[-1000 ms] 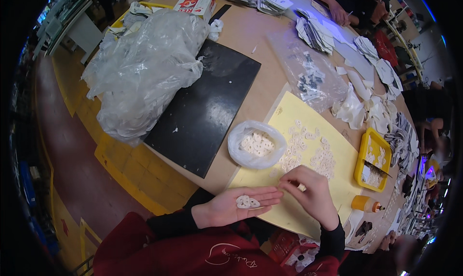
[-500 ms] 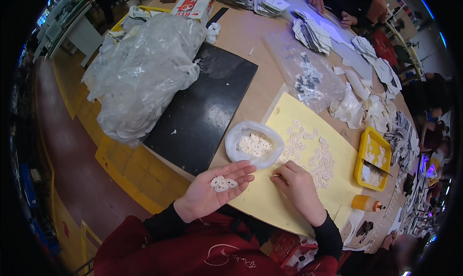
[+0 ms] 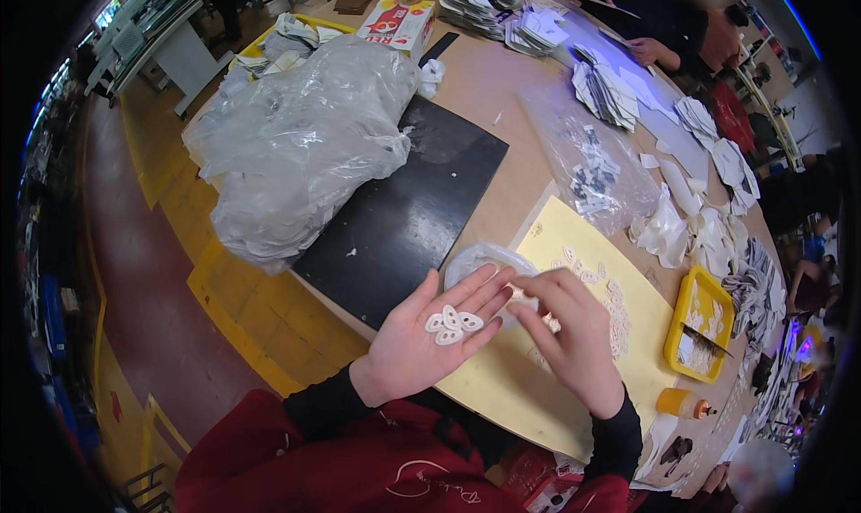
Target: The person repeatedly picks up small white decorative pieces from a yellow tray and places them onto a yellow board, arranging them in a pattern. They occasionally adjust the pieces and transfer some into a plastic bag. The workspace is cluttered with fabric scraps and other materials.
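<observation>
My left hand lies palm up with its fingers stretched flat. Several small cream leaf-shaped pieces with holes rest on its palm, partly overlapping. Beside its fingertips, my right hand has thumb and forefinger curled together in a pinch; whatever is between them is too small to make out. Behind both hands stands a white plastic-lined container with more such pieces, mostly hidden by my fingers. To the right, many loose pieces are spread over a yellow sheet.
A black board and a large clear plastic bag lie at the left. Rightward are a yellow tray and an orange bottle. A clear bag with small dark parts lies farther back. Another person's hands work at the far side.
My right hand has risen from the yellow sheet to beside my left fingertips. The left hand has shifted right, over the container's near edge. The pieces on its palm now lie more spread out.
</observation>
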A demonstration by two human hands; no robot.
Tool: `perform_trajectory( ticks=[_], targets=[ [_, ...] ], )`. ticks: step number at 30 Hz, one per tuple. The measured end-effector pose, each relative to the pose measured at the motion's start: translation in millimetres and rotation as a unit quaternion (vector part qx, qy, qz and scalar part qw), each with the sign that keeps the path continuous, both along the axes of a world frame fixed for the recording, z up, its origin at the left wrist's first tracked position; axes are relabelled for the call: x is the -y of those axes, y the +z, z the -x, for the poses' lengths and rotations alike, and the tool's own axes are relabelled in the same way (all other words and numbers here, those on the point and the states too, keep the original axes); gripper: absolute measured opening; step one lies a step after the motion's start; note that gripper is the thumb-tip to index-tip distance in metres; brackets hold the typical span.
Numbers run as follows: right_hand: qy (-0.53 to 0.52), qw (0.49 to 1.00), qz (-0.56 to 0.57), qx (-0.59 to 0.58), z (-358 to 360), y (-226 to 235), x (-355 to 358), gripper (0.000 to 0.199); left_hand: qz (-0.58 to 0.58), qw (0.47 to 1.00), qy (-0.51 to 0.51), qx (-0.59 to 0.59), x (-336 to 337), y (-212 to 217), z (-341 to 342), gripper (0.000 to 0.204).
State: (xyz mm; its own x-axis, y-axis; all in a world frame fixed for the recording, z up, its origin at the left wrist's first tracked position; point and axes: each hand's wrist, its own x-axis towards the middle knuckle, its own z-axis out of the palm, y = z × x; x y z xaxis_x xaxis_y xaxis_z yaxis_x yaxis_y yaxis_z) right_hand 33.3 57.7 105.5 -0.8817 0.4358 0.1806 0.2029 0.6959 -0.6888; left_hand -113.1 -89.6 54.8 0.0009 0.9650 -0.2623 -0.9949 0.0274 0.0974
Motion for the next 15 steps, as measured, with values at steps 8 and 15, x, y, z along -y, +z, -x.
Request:
perform_trajectory(
  ticks=[8,15],
  targets=[
    [0.127,0.992,0.009,0.013,1,-14,16,0.035,-0.001,0.999,-0.035,-0.009,-10,-6,-11,0.07],
    [0.123,0.992,-0.01,-0.004,-2,-15,14,0.027,-0.02,1.0,-0.02,0.009,-11,-14,-8,0.07]
  ],
)
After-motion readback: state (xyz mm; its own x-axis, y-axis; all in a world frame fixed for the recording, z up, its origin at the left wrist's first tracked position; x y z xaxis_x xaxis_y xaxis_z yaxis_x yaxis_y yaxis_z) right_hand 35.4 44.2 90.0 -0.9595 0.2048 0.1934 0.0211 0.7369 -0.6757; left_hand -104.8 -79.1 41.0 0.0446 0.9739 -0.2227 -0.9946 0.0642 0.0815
